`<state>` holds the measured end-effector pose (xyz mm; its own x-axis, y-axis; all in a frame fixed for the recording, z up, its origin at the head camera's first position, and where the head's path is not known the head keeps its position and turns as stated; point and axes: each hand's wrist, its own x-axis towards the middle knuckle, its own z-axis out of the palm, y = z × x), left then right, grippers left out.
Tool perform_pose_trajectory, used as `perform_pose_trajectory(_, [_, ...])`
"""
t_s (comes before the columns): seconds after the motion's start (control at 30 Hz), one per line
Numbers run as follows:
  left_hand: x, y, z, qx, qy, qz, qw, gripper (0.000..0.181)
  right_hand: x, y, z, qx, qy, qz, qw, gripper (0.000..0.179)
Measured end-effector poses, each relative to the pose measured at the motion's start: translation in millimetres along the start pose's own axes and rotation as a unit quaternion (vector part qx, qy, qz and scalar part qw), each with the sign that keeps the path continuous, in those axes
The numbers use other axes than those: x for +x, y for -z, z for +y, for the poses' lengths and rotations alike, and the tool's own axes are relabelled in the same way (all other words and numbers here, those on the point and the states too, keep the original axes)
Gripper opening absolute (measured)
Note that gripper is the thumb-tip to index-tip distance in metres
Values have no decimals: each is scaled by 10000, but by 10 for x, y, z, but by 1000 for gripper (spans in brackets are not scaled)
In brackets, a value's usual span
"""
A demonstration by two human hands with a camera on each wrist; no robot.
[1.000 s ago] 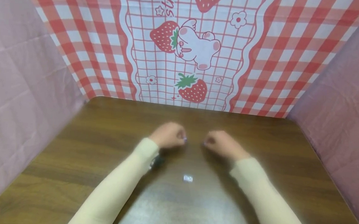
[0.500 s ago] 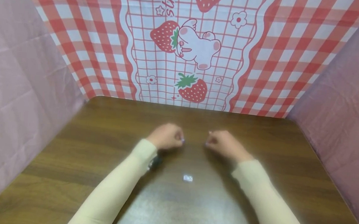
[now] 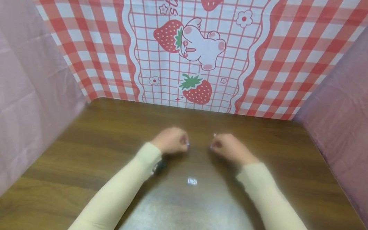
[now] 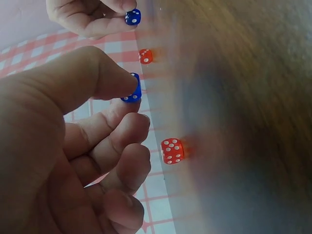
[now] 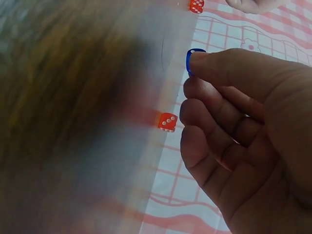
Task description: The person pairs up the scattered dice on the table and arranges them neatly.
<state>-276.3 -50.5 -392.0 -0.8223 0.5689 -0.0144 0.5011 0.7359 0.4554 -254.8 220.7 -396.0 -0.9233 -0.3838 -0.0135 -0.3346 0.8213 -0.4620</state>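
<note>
My left hand (image 3: 171, 140) pinches a blue die (image 4: 132, 88) between thumb and forefinger, its other fingers curled. Facing it across a narrow gap, my right hand (image 3: 233, 149) pinches a second blue die (image 5: 190, 61), largely covered by the thumb in the right wrist view. On the tabletop close by the left fingers lies a red die (image 4: 172, 151) with white pips. Another red die (image 5: 167, 122) sits beside the right fingers. From the head camera, the hands conceal most of these dice.
The brown wooden table (image 3: 179, 212) ends at a hanging red-checked strawberry cloth (image 3: 186, 77). Pink cloth walls flank it, left (image 3: 26, 86) and right (image 3: 350, 92). A small whitish mark (image 3: 192, 181) shows on the tabletop between the forearms.
Over the last second my hands have drifted very slightly apart, each keeping its pinch. Between the last two frames they hardly move; the head view shifts a little.
</note>
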Motion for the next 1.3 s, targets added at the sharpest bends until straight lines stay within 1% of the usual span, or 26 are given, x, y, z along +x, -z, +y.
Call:
perform_pose_trajectory(0.2, [17, -32, 23, 131, -32, -76, 9999, 16, -3, -17, 6, -8, -10, -42, 10000, 14])
perform_pose_trajectory(0.37, [12, -36, 39, 212, -82, -248, 9994, 17, -10, -30, -3, 19, -1, -146, 9999, 15])
perform_pose_trajectory(0.67, [7, -51, 46, 283, -135, -378, 9988, 16, 7, -81, -4, 67, 43, -265, 9996, 13])
perform_pose_trajectory(0.83, [-8, -57, 71, 270, -130, -523, 9982, 16, 4, -93, -25, 116, 78, -343, 9993, 13])
perform_pose_trajectory(1.0, [-3, -72, 78, 312, -175, -542, 9979, 16, -3, -110, -56, 101, 52, -367, 9993, 13])
perform_pose_trajectory(1.3, [-9, -103, 88, 343, -279, -604, 9972, 14, 5, -146, -94, 77, 306, -374, 9988, 12])
